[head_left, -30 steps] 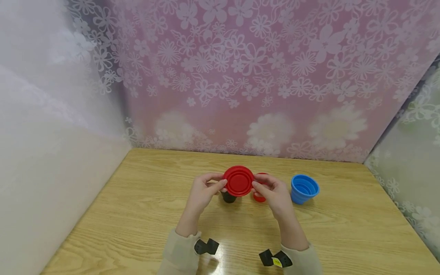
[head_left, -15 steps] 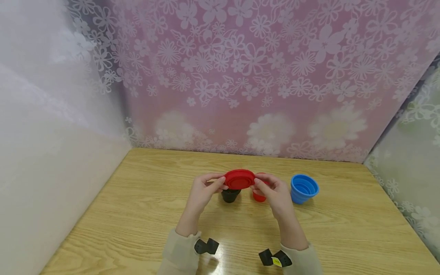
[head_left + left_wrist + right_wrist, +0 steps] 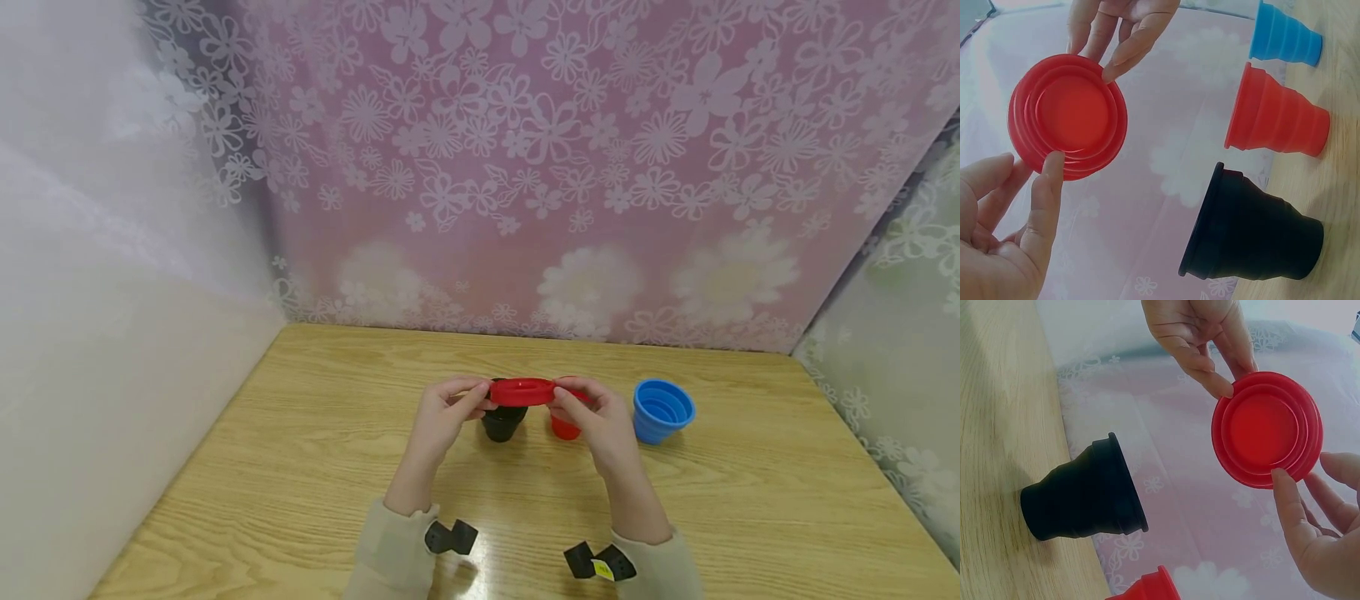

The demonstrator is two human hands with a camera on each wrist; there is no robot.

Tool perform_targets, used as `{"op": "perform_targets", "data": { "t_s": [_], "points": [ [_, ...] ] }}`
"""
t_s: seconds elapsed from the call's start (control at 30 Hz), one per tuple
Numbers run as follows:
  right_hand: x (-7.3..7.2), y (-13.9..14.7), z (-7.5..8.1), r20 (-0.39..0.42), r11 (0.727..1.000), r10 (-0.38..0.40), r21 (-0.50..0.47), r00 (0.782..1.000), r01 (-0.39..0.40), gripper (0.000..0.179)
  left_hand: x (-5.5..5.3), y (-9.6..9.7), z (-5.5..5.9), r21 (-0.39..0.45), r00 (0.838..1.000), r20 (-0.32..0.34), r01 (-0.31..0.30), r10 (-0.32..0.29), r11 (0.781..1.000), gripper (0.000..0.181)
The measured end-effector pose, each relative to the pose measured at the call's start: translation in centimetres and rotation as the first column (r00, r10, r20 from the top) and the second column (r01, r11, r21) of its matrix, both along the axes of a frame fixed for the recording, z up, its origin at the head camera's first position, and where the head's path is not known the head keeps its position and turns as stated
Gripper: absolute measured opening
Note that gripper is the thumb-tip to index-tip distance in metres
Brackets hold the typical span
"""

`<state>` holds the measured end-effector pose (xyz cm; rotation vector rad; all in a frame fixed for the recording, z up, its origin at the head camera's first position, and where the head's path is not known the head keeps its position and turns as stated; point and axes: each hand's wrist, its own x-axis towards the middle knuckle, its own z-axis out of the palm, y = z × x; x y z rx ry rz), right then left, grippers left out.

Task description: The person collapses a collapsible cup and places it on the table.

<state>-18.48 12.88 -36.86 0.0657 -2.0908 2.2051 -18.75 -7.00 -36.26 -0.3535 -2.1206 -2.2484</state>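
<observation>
A red collapsible cup (image 3: 522, 392), folded flat into a ringed disc, is held up above the table, nearly edge-on in the head view. My left hand (image 3: 444, 421) pinches its left edge between thumb and fingers; my right hand (image 3: 606, 423) pinches the opposite edge. Both wrist views show the flat underside with its stepped rings. Beyond it, an extended black cup (image 3: 1257, 228) stands upright, partly hidden by the disc in the head view. To its right are an extended red cup (image 3: 1280, 112), half covered by my right hand, and a blue cup (image 3: 663, 412).
The wooden table (image 3: 300, 467) extends around the hands. A pink floral curtain (image 3: 525, 208) hangs along its back edge. A pale sheet (image 3: 127, 333) closes the left side, and a flowered sheet (image 3: 907, 400) the right.
The flattened red cup has tilted from facing the head camera to almost edge-on. More of the black cup shows behind it. Both hands keep their grip and have barely moved.
</observation>
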Motion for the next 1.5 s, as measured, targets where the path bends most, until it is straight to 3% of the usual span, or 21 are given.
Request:
{"op": "perform_targets", "data": {
  "t_s": [0.5, 0.73, 0.93, 1.33, 1.5],
  "points": [
    [-0.1, 0.0, -0.2, -0.014, 1.000, 0.001, 0.018, 1.000, -0.001, 0.025, 0.2, 0.1, 0.4, -0.009, 1.000, -0.018, -0.023, 0.022, 1.000, 0.016],
    [-0.1, -0.1, -0.2, -0.017, 1.000, 0.002, 0.011, 1.000, -0.002, 0.025, -1.0, -0.1, -1.6, 0.014, 1.000, -0.017, -0.020, 0.020, 1.000, 0.016],
    [0.0, -0.1, -0.2, -0.022, 1.000, 0.001, 0.013, 1.000, -0.001, 0.026, -1.1, -0.2, -2.0, 0.008, 0.999, -0.042, -0.010, 0.011, 1.000, 0.024],
    [0.1, 0.2, 0.0, -0.047, 0.999, 0.043, 0.019, 0.998, -0.042, 0.034, -1.2, -0.3, -1.8, 0.000, 0.999, -0.033, 0.006, -0.006, 1.000, 0.027],
    [0.2, 0.2, -0.1, -0.051, 0.998, 0.046, 0.043, 0.998, -0.044, 0.035, -0.5, -0.3, -0.8, -0.023, 0.998, -0.055, 0.006, -0.007, 1.000, 0.027]
  ]
}}
